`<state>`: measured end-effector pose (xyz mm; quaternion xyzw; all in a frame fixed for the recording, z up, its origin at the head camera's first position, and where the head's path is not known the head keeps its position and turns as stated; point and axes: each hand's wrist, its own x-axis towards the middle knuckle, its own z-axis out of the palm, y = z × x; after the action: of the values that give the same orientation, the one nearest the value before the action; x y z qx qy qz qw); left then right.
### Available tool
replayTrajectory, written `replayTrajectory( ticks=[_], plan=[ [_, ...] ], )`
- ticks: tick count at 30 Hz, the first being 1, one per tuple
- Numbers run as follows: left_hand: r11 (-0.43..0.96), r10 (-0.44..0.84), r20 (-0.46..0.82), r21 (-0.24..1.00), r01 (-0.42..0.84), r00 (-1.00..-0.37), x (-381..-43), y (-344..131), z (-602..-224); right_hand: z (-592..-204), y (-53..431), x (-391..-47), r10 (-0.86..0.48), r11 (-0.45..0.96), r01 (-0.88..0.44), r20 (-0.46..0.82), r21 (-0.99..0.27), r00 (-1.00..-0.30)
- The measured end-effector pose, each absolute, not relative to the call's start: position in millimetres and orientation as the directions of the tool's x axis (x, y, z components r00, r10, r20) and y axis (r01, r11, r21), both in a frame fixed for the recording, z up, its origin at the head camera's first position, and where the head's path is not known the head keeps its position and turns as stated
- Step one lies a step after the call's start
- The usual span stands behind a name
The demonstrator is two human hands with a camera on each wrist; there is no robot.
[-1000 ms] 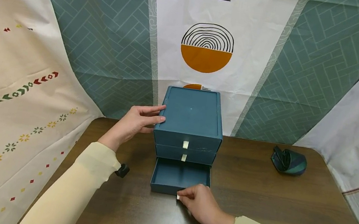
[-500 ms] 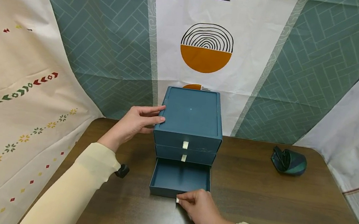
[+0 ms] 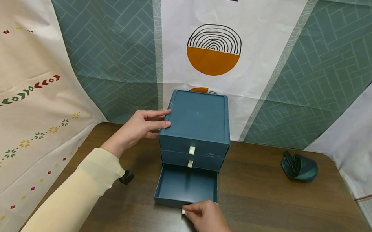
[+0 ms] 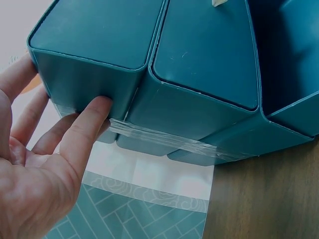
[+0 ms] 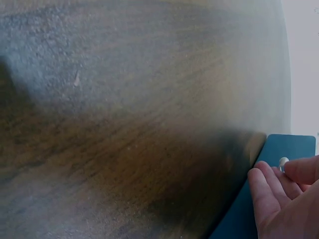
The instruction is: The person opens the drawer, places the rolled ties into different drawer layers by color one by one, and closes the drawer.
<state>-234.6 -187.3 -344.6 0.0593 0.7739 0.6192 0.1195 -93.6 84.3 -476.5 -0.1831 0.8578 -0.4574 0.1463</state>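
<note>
A blue three-drawer box [image 3: 197, 117] stands at the back middle of the table, its two upper drawers closed. The bottom drawer [image 3: 168, 202] is pulled out toward the person, and nothing lies on its visible floor. My right hand [image 3: 208, 220] pinches the small white pull tab [image 3: 183, 211] on that drawer's front between thumb and index finger; the right wrist view shows the tab [image 5: 283, 162] at the fingertips too. With fingers spread, my left hand [image 3: 138, 127] rests against the box's upper left side. In the left wrist view, clear tape [image 4: 174, 142] crosses the box's side below the left hand [image 4: 55, 149].
A dark green, folded cloth-like item [image 3: 299, 167] lies at the back right of the brown wooden table [image 3: 266, 206]. Patterned cloths [image 3: 110, 42] hang behind the table and along both sides. A black object [image 3: 126, 177] sits at the left wrist.
The bottom drawer has slid a little farther out toward the person, my right hand moving with its tab. My left hand has stayed in place on the box.
</note>
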Motion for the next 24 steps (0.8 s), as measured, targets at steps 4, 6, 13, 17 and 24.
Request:
replayTrajectory(
  ticks=[4, 6, 13, 17, 24],
  plan=[
    [0.226, 0.239, -0.115, 0.972, -0.060, -0.964, -234, -187, -345, -478, 84, -91, -0.456, 0.505, -0.168, -0.096, -0.847, -0.885],
    [0.224, 0.238, -0.117, 0.973, -0.062, -0.964, -234, -188, -345, -479, 84, -90, -0.457, 0.503, -0.167, -0.097, -0.848, -0.884],
    [0.223, 0.246, -0.114, 0.973, -0.058, -0.962, -234, -188, -345, -478, 84, -88, -0.481, 0.464, -0.147, -0.108, -0.874, -0.870],
    [0.225, 0.248, -0.113, 0.973, -0.056, -0.962, -234, -188, -345, -468, 84, -88, -0.535, 0.461, -0.138, -0.151, -0.876, -0.831],
    [0.225, 0.249, -0.108, 0.973, -0.051, -0.962, -234, -188, -345, -423, 82, -94, -0.573, 0.536, -0.230, -0.150, -0.813, -0.805]
  ],
)
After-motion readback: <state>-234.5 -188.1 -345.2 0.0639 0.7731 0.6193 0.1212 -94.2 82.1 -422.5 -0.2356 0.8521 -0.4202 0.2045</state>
